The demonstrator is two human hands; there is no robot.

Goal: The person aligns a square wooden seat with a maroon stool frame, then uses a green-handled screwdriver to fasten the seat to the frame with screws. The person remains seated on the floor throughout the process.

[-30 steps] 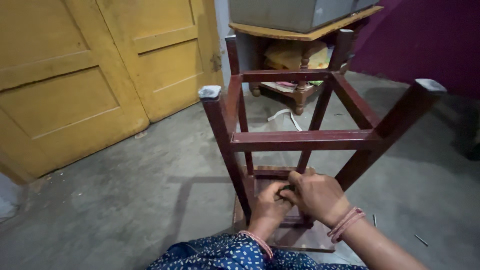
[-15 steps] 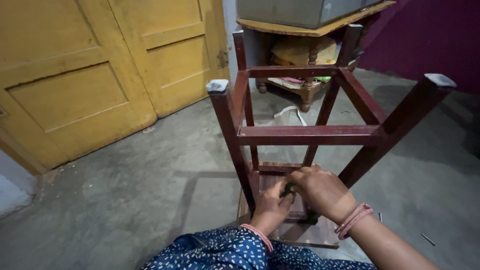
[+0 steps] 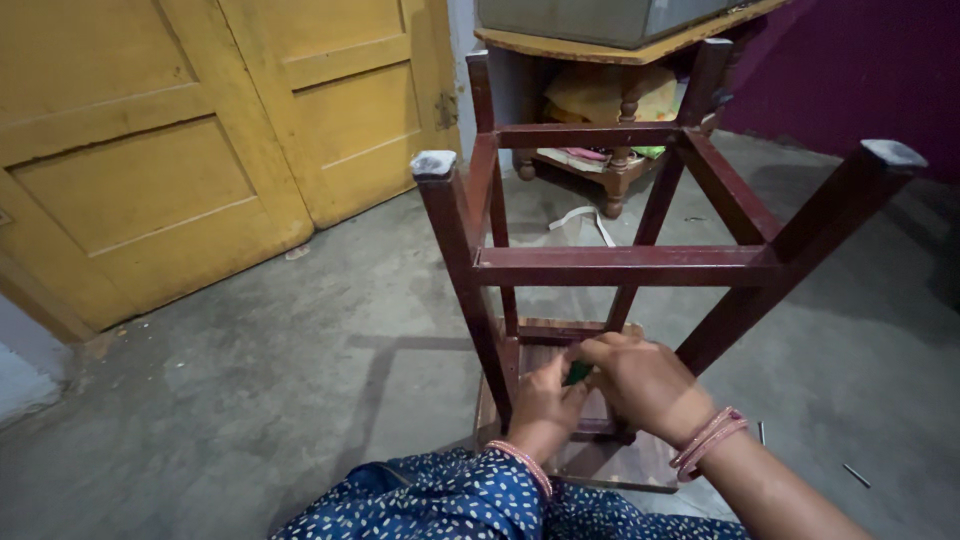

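Note:
A dark red wooden stool (image 3: 620, 265) stands upside down on the grey floor, its four legs pointing up. Both my hands reach inside its frame, low down by the seat's underside. My left hand (image 3: 545, 405) and my right hand (image 3: 645, 385) are pressed together around a small dark green object (image 3: 577, 373), which shows only as a sliver between the fingers. Which hand holds it I cannot make out. Bangles circle both wrists. My knee in blue dotted cloth (image 3: 450, 500) lies just below the hands.
Yellow panelled wooden doors (image 3: 200, 140) fill the left. Behind the stool stands a wooden table (image 3: 610, 45) with a grey box on top and cloth on its lower shelf. A purple wall (image 3: 850, 60) is at the right. Nails (image 3: 855, 473) lie on the floor.
The view has shifted a little to the left and the stool now sits further right in the picture. My hands stay together at the same spot inside the stool.

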